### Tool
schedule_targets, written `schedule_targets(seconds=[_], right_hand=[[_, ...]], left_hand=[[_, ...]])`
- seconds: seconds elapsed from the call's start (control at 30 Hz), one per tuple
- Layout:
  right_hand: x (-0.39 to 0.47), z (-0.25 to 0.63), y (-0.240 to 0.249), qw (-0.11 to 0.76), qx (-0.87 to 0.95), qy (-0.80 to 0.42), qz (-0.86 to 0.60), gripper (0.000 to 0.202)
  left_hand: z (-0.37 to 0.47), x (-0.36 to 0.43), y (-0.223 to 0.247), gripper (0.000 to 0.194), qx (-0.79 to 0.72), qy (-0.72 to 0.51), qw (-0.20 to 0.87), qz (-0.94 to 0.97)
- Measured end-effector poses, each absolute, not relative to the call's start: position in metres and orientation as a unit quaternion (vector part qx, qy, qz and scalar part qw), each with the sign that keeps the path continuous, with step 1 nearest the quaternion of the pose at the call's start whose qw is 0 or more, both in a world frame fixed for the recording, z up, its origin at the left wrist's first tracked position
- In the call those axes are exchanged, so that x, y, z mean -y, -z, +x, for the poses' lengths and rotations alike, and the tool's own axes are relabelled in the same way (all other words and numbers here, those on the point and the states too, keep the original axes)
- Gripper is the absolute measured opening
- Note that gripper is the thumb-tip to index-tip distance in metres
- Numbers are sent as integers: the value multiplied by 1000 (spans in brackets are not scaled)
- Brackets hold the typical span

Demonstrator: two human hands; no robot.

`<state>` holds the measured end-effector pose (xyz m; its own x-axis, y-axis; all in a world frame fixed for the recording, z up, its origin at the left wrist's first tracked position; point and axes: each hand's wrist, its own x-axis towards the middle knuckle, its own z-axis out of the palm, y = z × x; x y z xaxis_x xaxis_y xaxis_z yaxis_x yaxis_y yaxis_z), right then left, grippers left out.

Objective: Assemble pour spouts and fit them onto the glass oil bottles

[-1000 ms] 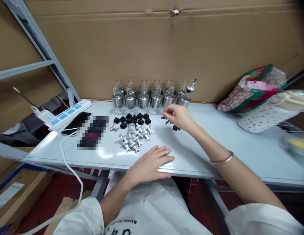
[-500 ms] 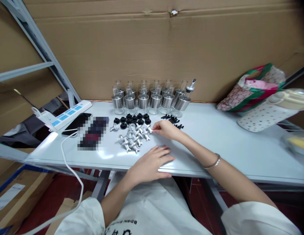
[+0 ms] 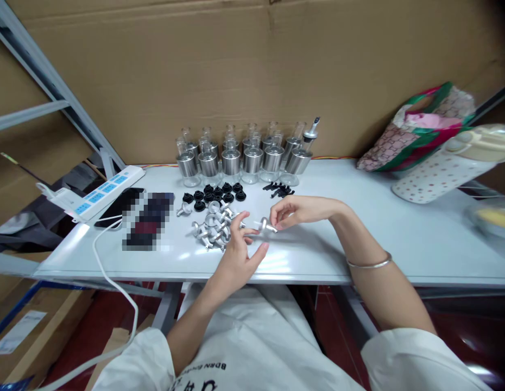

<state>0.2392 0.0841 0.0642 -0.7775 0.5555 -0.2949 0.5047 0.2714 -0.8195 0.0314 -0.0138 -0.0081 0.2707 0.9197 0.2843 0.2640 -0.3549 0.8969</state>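
Note:
Between thumb and fingers, my right hand (image 3: 295, 210) pinches a silver pourer spout (image 3: 265, 226) by its narrow end, just above the table. My left hand (image 3: 238, 255) faces it with thumb and fingers spread, its fingertips close to the spout's round flange; contact is unclear. A pile of silver pourer spouts (image 3: 214, 228) lies left of and partly behind my left hand. Several black stoppers (image 3: 214, 194) sit behind that pile. Small black parts (image 3: 280, 189) lie beyond my right hand. Glass bottles with metal sleeves (image 3: 231, 162) stand in rows at the back, one topped by a pourer (image 3: 311, 130).
On the left lie a white power strip (image 3: 109, 191), a dark phone (image 3: 120, 207) and a blurred-out item (image 3: 149, 221); a white cable (image 3: 114, 277) hangs over the edge. A dotted flask (image 3: 440, 171), patterned bag (image 3: 403, 130) and bowl (image 3: 494, 220) are at right. Cardboard (image 3: 236, 65) stands behind.
My right hand has drawn a spout from the pile toward me and to the right. The left hand has risen from the table edge and spread toward it. The view has tilted slightly.

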Motion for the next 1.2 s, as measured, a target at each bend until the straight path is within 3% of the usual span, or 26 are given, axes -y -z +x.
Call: schedule_targets(seconds=[0.1, 0.2, 0.7, 1.2], right_hand=[[-83, 239, -63, 15, 799, -508, -321, 24], [-82, 239, -64, 43, 790, -518, -326, 22], [-75, 228, -69, 87, 727, -594, -333, 13], [-77, 223, -61, 147, 721, -594, -324, 23]], left_hand=[[30, 13, 1, 36, -404, -390, 373, 738], [29, 11, -2, 27, -397, -399, 353, 747], [29, 11, 1, 30, -413, -425, 327, 736], [28, 10, 1, 32, -378, -410, 346, 754]])
